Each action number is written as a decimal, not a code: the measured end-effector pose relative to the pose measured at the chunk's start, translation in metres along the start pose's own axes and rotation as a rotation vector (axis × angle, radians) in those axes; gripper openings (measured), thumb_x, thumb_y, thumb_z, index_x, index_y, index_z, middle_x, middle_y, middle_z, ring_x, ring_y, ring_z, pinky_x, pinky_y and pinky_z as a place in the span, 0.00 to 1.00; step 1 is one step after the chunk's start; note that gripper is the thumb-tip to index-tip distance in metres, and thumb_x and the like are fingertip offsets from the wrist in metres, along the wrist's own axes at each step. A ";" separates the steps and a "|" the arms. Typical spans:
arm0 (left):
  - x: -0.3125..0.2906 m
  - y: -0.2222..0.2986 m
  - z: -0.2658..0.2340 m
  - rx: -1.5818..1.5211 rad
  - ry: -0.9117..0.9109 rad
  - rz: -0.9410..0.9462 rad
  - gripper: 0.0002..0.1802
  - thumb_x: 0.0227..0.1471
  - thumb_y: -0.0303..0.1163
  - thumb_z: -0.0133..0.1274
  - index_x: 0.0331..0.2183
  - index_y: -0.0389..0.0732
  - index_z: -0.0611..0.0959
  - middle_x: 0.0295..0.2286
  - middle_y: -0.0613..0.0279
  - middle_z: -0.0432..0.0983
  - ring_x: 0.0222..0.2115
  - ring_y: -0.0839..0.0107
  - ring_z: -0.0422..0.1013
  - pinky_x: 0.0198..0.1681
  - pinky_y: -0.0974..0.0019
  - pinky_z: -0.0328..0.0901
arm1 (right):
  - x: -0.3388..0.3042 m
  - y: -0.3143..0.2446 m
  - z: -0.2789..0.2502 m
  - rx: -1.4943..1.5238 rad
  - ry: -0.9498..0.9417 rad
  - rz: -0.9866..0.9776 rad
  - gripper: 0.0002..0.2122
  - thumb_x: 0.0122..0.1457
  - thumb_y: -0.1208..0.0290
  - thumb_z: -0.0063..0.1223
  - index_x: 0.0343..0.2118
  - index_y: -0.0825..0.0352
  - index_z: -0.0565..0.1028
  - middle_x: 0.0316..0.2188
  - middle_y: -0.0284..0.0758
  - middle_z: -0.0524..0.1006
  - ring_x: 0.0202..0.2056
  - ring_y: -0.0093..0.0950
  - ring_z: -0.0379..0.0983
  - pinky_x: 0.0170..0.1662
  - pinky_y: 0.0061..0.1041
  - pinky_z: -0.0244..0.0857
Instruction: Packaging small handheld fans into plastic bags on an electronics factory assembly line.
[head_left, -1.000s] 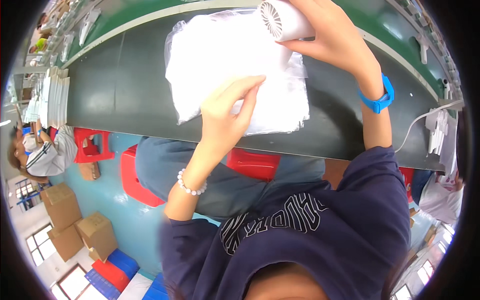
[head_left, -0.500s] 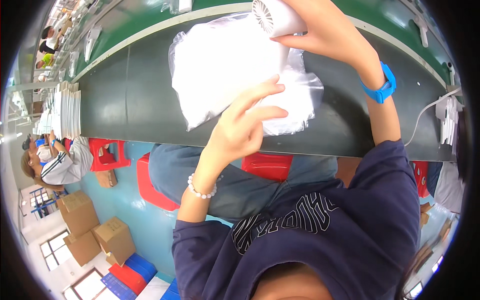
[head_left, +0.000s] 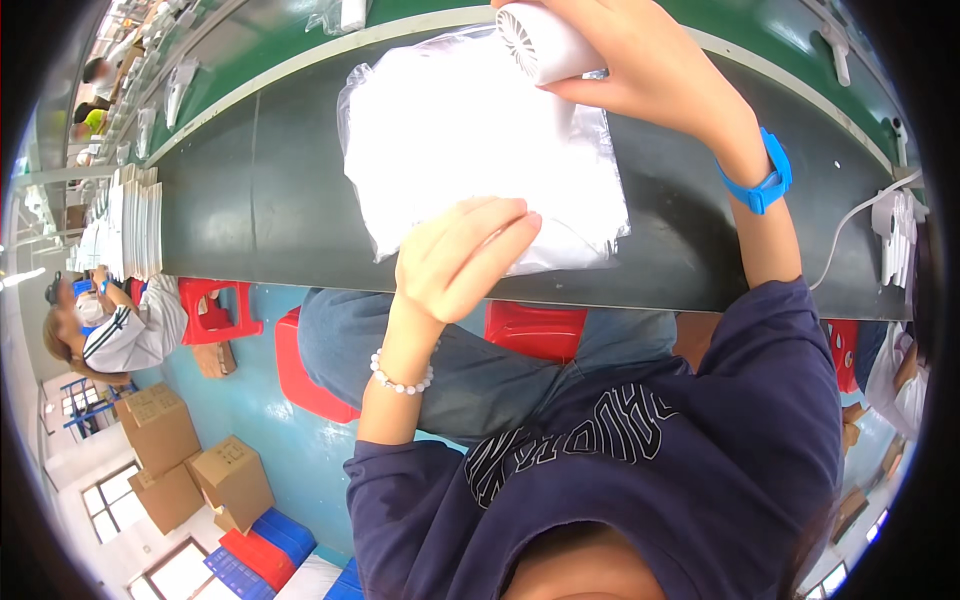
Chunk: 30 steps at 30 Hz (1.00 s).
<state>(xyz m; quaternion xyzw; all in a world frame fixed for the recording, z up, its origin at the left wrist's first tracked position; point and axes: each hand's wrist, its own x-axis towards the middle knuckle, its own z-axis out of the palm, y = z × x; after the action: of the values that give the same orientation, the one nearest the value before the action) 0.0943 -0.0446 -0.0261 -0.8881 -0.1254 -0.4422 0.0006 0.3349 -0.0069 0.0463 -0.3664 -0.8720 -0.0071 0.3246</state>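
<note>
A pile of clear plastic bags (head_left: 450, 130) lies on the dark workbench in front of me, so bright that single layers hardly show. My left hand (head_left: 465, 250) is over the pile's near side, its fingers drawn together and pinching the top bag; the fingertips are partly hidden. Above the pile's far right corner, my right hand (head_left: 640, 65) is wrapped around a white handheld fan (head_left: 560, 45). The fan's round slotted grille faces left, and its far end is cut off by the picture's top and covered by my fingers.
The dark bench top (head_left: 290, 170) runs across, with a green strip behind a pale rail. A stack of white sheets or flat boxes (head_left: 135, 220) stands at its left end. White parts and a cable (head_left: 890, 230) are at the right. Red stools (head_left: 215, 308), cartons (head_left: 230, 475) and a seated person are left.
My left hand has moved down and its spread fingers have closed onto the bag. The loose plastic at the pile's right has shifted left and flattened. The fan has tilted slightly.
</note>
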 end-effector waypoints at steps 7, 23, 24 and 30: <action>-0.002 0.008 -0.010 -0.285 -0.005 -0.362 0.14 0.48 0.13 0.53 0.40 0.30 0.78 0.32 0.50 0.79 0.28 0.65 0.77 0.31 0.69 0.71 | 0.002 -0.005 0.000 0.006 -0.011 0.010 0.28 0.39 0.72 0.61 0.47 0.67 0.66 0.41 0.40 0.68 0.45 0.41 0.66 0.46 0.35 0.64; 0.002 0.006 -0.007 -0.557 0.005 -0.794 0.05 0.45 0.14 0.58 0.24 0.33 0.82 0.30 0.58 0.81 0.32 0.71 0.78 0.36 0.73 0.73 | 0.001 -0.011 -0.001 -0.044 -0.023 0.022 0.29 0.39 0.72 0.63 0.48 0.69 0.66 0.40 0.42 0.68 0.44 0.41 0.66 0.46 0.34 0.63; 0.001 0.006 -0.007 -0.557 0.004 -0.794 0.05 0.45 0.14 0.58 0.24 0.33 0.82 0.30 0.58 0.81 0.32 0.71 0.78 0.36 0.73 0.73 | 0.001 -0.012 -0.002 -0.044 -0.023 0.022 0.29 0.39 0.72 0.63 0.48 0.69 0.66 0.40 0.42 0.68 0.44 0.41 0.66 0.46 0.34 0.63; 0.000 0.006 -0.001 -0.624 0.011 -0.826 0.10 0.47 0.14 0.56 0.33 0.34 0.85 0.34 0.57 0.80 0.36 0.71 0.77 0.38 0.71 0.73 | 0.001 -0.013 -0.003 -0.069 -0.038 0.026 0.29 0.39 0.72 0.63 0.48 0.69 0.65 0.39 0.41 0.67 0.44 0.41 0.66 0.46 0.34 0.63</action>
<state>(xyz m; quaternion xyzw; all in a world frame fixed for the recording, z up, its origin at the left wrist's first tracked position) 0.0945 -0.0507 -0.0250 -0.7199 -0.3278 -0.4267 -0.4385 0.3275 -0.0165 0.0521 -0.3890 -0.8722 -0.0260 0.2954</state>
